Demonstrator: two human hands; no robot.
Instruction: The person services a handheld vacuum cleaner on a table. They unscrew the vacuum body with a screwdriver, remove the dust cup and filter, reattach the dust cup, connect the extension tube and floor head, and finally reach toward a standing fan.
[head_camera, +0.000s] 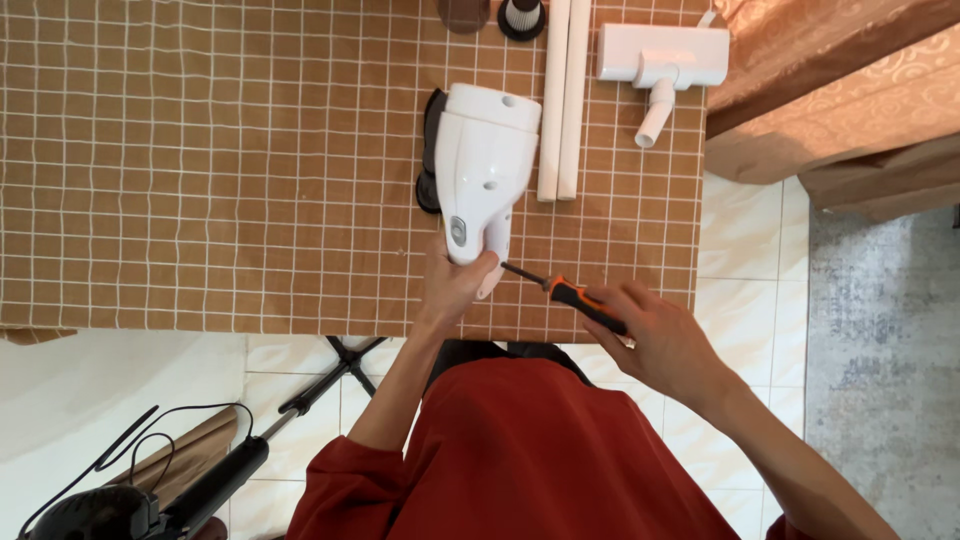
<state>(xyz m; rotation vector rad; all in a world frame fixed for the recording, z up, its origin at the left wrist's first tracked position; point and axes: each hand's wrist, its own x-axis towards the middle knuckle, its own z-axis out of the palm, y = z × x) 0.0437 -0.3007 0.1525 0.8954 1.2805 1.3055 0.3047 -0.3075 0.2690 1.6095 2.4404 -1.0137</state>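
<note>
The white handheld vacuum body (482, 170) lies flat, its narrow handle end held between the left hand's fingers (470, 285). The screwdriver (565, 292), orange-and-black handled, slants from the right hand's fingers (625, 305), its dark tip touching that handle end.

Vacuum body (483, 170) lies left of tubes (563, 100).

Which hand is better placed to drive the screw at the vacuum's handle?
Right. The right hand holds the screwdriver, its tip at the handle of the vacuum body. The left hand grips that handle, steadying it.
</note>
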